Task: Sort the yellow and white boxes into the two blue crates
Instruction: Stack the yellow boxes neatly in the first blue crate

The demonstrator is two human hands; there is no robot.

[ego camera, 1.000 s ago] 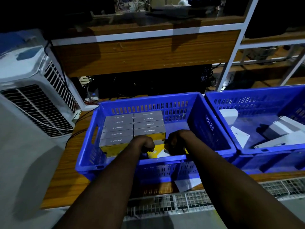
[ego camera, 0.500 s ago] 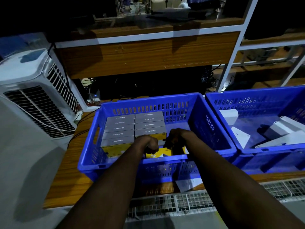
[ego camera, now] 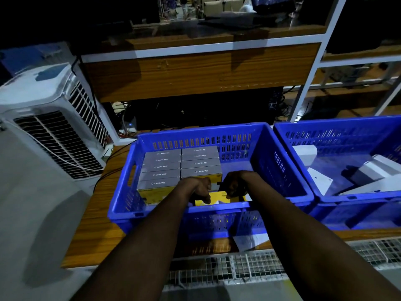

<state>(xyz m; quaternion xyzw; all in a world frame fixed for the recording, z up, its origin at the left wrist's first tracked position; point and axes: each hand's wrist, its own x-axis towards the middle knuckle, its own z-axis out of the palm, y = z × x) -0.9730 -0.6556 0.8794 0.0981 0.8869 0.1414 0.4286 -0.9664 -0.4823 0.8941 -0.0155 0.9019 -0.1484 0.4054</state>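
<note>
Two blue crates stand side by side on a wooden table. The left crate (ego camera: 121, 192) holds two neat rows of yellow boxes (ego camera: 161, 170) with grey tops. Both my hands reach down into its near side. My left hand (ego camera: 200, 189) and my right hand (ego camera: 233, 186) have their fingers curled round a yellow box (ego camera: 219, 197) that lies low against the near wall; much of that box is hidden by the hands and the rim. The right crate (ego camera: 290, 144) contains several white boxes (ego camera: 373, 172) lying loosely.
A white air cooler (ego camera: 50, 127) stands at the left beside the table. A wooden shelf with a white frame (ego camera: 195, 70) rises behind the crates. A white paper (ego camera: 249, 240) lies on the table under the left crate's front. Wire mesh (ego camera: 227, 270) runs along the near edge.
Both hands stay at the same yellow box low in the left crate, with only a slight shift of the fingers. The view has drifted a little.
</note>
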